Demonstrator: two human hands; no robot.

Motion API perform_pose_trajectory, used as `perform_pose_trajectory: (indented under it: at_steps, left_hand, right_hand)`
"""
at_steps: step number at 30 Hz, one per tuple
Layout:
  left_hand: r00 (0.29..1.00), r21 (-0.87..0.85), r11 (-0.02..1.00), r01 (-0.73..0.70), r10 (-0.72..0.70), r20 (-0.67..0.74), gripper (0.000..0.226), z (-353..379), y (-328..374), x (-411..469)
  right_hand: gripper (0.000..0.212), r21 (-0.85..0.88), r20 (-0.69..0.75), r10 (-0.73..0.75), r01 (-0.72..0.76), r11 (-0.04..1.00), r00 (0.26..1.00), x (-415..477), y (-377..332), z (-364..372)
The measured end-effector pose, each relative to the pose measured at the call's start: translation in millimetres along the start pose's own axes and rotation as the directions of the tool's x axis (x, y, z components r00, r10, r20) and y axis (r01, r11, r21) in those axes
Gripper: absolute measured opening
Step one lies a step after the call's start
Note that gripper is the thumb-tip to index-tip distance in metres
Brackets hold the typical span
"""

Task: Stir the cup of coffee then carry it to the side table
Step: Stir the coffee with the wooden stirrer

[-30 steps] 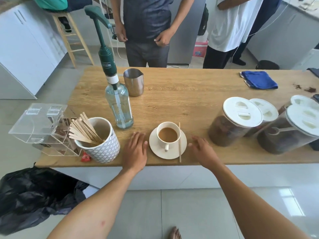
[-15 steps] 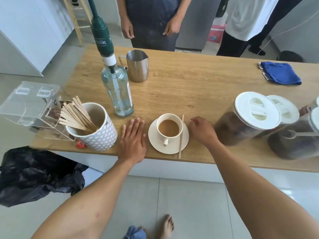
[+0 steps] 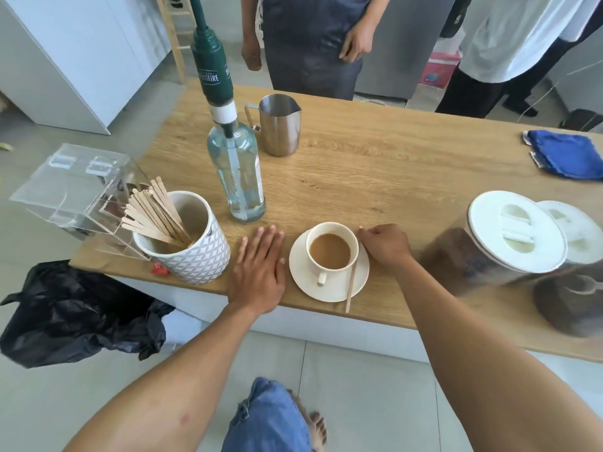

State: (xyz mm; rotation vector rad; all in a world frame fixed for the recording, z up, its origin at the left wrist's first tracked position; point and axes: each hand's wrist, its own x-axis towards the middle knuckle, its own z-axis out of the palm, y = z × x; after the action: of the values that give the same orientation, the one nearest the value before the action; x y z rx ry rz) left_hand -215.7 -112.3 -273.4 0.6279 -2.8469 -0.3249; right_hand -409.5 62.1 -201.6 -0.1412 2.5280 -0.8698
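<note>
Head view, read left to right.

**Far left:** a clear plastic box [image 3: 75, 187] and a patterned mug [image 3: 195, 256] of spare wooden sticks stand on the wooden surface [image 3: 375, 177]. A pump bottle [image 3: 238, 177] and a steel jug [image 3: 280, 125] stand behind them.

**Lower centre:** the left hand [image 3: 259, 272] lies palm down with fingers straight, just beside the saucer [image 3: 303, 282], holding nothing. It has kept this place over the last second.

**Centre:** the cup [image 3: 331, 252], full of milky coffee, stands upright on the saucer near the front edge, handle toward the viewer. A stirring stick [image 3: 351, 285] lies across the saucer's right side, its upper end at the cup's rim.

**Right of the cup:** the right hand [image 3: 385, 246] lay nearer the front edge a second ago. It has come up to the stick's upper end, fingers curled; whether they already pinch it cannot be told.

**Judged stage:** reaching for the stick, with stirring not begun and carrying still ahead.

**Right:** lidded jars [image 3: 509, 233]. **Upper right:** a blue cloth [image 3: 567, 154].
</note>
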Motion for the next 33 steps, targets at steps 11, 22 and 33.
perform_pose_trajectory:
  at_steps: [11, 22, 33]
  left_hand:
    - [1.0, -0.012, 1.0, 0.019, -0.019, 0.014, 0.058, -2.3, 2.8, -1.5]
    - [0.998, -0.015, 0.999, 0.029, -0.028, 0.064, 0.06, -2.6, 0.7, -2.2]
    - [0.999, -0.013, 1.0, 0.027, -0.026, 0.038, 0.059, -2.9, 1.2, -4.4]
  right_hand:
    - [0.019, 0.1, -0.045, -0.044, 0.048, 0.994, 0.998, 4.6, -5.6, -11.9]
    - [0.012, 0.0, -0.332, -0.495, 0.525, 0.851, 0.803, -34.4, -48.6, -84.6]
    - [0.009, 0.187, -0.56, -0.426, 0.61, 0.77, 0.71, -51.2, -30.4, -69.3]
